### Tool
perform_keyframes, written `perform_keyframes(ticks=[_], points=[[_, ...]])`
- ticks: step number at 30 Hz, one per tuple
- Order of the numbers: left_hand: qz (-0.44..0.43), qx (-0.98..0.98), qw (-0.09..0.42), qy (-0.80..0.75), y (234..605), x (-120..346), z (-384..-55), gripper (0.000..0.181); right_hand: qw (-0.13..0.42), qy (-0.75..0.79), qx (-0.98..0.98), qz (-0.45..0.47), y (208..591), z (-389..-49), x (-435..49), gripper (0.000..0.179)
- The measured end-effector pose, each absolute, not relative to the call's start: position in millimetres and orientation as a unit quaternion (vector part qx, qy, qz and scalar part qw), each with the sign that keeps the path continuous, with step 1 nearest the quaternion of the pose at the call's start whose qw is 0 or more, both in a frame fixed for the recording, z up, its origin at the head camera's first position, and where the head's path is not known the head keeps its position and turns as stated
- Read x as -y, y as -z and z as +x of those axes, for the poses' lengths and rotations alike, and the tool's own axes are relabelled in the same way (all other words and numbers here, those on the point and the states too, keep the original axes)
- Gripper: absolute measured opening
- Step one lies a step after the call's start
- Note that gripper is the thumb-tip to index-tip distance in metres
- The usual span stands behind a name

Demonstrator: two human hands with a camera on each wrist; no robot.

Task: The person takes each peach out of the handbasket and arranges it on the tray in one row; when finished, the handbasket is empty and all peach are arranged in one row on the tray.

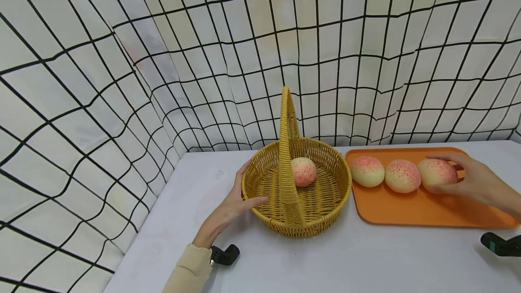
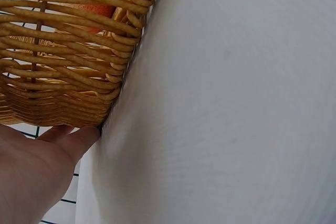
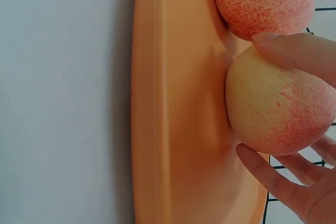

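Observation:
A yellow woven basket [image 1: 325,198] with a tall arched handle stands on the table, one pink-speckled peach [image 1: 303,172] inside. My left hand [image 1: 236,205] grips the basket's left side, thumb over the rim and fingers along the outer wall. On the orange tray [image 1: 407,214] to the right, three peaches lie in a row. Around the rightmost peach [image 1: 436,174] curls my right hand [image 1: 470,177]; in the right wrist view thumb and fingertips lie on opposite sides of that peach [image 3: 283,106]. Next to it sit the middle peach [image 1: 402,176] and the left peach [image 1: 367,172].
The white table [image 1: 325,261] carries both basket and tray, which stand close side by side. Behind and to the left rises a white wall [image 1: 228,49] with a black grid. A black wrist device [image 1: 225,255] is on the left wrist, another [image 1: 500,244] at the right edge.

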State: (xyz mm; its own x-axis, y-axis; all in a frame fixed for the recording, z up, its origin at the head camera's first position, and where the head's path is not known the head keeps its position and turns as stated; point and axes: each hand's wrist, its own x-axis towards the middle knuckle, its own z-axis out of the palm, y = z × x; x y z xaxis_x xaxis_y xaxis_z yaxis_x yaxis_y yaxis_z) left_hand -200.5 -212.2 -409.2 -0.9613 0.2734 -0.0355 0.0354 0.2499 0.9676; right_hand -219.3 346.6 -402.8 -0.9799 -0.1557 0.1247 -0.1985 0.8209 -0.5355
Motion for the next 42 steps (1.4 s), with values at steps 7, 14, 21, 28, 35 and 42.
perform_keyframes(ticks=[7,14,21,28,35,42], points=[[0.1,-0.783,0.099,-0.606,408,212,-200,0.11,0.023,-0.291,0.952,0.096,403,-221,-346,0.086],[0.097,-0.784,0.101,-0.605,408,212,-200,0.11,0.043,-0.278,0.95,0.133,397,-218,-348,0.085],[0.099,-0.784,0.103,-0.605,408,212,-201,0.11,0.107,-0.206,0.958,0.169,374,-213,-334,0.084],[0.101,-0.784,0.101,-0.604,409,213,-202,0.11,0.164,-0.223,0.928,0.25,337,-209,-287,0.077],[0.094,-0.787,0.099,-0.602,407,213,-201,0.11,0.199,-0.267,0.87,0.364,307,-212,-210,0.077],[0.095,-0.785,0.099,-0.604,408,214,-200,0.11,0.158,-0.348,0.826,0.414,315,-221,-141,0.069]])
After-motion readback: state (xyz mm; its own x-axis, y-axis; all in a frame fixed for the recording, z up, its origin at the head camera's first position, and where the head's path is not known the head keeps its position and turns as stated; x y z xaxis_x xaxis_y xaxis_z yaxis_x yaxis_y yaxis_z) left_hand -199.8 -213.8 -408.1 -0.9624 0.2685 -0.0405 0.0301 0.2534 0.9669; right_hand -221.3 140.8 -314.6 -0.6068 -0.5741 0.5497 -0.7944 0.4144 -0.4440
